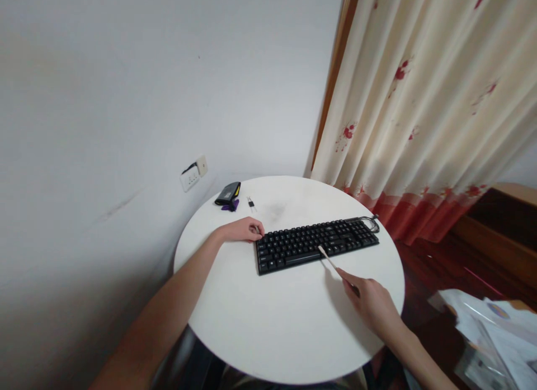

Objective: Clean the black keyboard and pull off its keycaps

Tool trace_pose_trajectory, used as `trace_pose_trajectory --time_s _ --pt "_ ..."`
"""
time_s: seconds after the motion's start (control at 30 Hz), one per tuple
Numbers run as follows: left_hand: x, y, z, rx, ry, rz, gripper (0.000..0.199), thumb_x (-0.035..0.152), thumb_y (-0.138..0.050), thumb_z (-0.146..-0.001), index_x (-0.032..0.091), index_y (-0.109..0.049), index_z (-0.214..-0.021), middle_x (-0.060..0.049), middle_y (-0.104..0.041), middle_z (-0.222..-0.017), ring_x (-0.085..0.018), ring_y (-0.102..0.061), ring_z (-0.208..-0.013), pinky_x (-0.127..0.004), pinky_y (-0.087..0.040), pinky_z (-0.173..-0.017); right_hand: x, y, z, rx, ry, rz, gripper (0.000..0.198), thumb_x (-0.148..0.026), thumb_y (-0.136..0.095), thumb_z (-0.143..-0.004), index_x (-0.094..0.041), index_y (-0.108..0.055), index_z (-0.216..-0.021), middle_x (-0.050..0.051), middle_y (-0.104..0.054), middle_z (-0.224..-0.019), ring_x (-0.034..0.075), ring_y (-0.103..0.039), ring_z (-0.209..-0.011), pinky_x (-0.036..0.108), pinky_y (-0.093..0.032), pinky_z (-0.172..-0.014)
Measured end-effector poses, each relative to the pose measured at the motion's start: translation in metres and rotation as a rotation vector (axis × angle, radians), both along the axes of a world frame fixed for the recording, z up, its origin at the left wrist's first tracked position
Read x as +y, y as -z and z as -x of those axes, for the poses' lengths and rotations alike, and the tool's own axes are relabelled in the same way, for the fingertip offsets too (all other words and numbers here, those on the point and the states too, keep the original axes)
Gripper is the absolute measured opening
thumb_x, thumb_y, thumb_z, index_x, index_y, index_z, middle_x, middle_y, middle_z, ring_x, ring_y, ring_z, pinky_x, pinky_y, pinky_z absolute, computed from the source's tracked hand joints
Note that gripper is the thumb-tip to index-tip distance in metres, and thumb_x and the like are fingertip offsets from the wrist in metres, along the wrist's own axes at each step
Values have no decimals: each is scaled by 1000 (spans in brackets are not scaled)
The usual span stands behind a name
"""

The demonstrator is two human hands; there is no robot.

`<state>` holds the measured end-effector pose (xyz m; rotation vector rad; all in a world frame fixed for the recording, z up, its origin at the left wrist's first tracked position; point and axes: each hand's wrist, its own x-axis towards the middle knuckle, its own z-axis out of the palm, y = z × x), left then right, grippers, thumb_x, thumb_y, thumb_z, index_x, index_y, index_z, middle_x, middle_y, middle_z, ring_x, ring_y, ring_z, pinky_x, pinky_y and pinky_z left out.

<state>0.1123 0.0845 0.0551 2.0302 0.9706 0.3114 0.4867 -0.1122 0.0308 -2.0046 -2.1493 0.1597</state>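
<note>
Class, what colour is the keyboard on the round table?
The keyboard is black, seen best in the head view.

Domestic room, probably in a home, as indicated by the floral curtain [403,104], wall socket [190,179], reddish floor [440,265] and round white surface [272,323].

Left forearm [168,311] slants in over the table's [260,323] left near edge, wrist bent, and the left hand [242,229] curls low, fingers toward the right edge, their closure hard to make out! Across the near right edge comes the right forearm [419,353], right hand [371,301] raised, thumb and fingers pinched!
</note>
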Motion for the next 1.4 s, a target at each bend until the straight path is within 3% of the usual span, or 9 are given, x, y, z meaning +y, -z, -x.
trace_pose_trajectory --time_s 0.37,0.5,0.63,0.83,0.93,1.17,1.4 --pt "5 5 2 4 5 -8 25 29 -62 -74 14 -69 -93 -2 -64 -74 -14 -56 -65 -23 -43 -60 -11 -4 -10 123 -15 9 42 -33 -40 -93 -31 -62 -128 7 -75 -86 26 -71 -81 28 -43 -65" --pt "6 5 2 2 8 -9 25 29 -63 -74 14 -69 -93 -2 -64 -74 -14 -56 -66 -23 -43 -61 -11 -15 -17 238 -21 -29 42 -37 -40 -93 -25 -66 -123 6 -74 -78 22 -68 -68 27 -42 -61" --pt "5 5 3 6 8 -6 25 30 -63 -74 14 -69 -93 -2 -64 -73 -13 -56 -65 -23 -43 -61 10 -24 -13 270 23 -144 44 -39 -39 -94 -20 -67 -122 6 -69 -66 20 -63 -59 26 -38 -55" --pt "4 5 2 1 7 -8 24 29 -62 -76 14 -68 -93 -3 -65 -77 -14 -57 -70 -23 -44 -64 64 -26 18 278 -54 -190 39 -34 -38 -96 -26 -68 -119 6 -75 -90 21 -67 -75 26 -41 -63" --pt "3 4 2 10 3 -19 24 29 -62 -76 14 -69 -93 -4 -66 -78 -14 -57 -70 -23 -44 -63 80 -27 35 241 -85 -166 36 -32 -38 -97 -28 -69 -114 4 -74 -89 21 -68 -81 24 -40 -64" --pt "0 0 0 11 6 -4 25 29 -63 -75 13 -69 -93 -3 -65 -76 -14 -56 -68 -23 -44 -63 89 -27 55 81 -51 -115 35 -33 -36 -99 -31 -70 -109 3 -74 -93 21 -68 -86 24 -39 -64" --pt "-2 -3 -1 17 7 -3 24 29 -63 -75 14 -69 -93 -3 -65 -76 -13 -57 -68 -22 -44 -65 84 -20 40 31 -60 -95 36 -33 -37 -99 -34 -64 -122 4 -75 -98 21 -69 -87 25 -42 -68"
